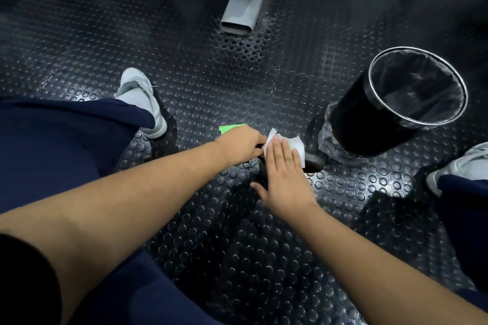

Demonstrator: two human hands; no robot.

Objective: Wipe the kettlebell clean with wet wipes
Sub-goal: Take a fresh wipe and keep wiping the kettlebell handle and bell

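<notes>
The wipe (pixel 295 143) lies on the kettlebell (pixel 314 162). The bin (pixel 383 126) stands just right of the kettlebell, a packet (pixel 231 128) lies left of it, and a machine leg (pixel 241 8) stands well behind.

Floor (pixel 184 74): black rubber, raised round studs, glossy under the light. Bin (pixel 369 124): black, round, bright metal rim, standing on the floor at right. Liner (pixel 417 87): clear plastic, inside the bin, folded over the rim; more crumpled clear plastic at the bin's base. Beam (pixel 243 0): grey metal, hollow open end, resting on the floor at top centre.
</notes>
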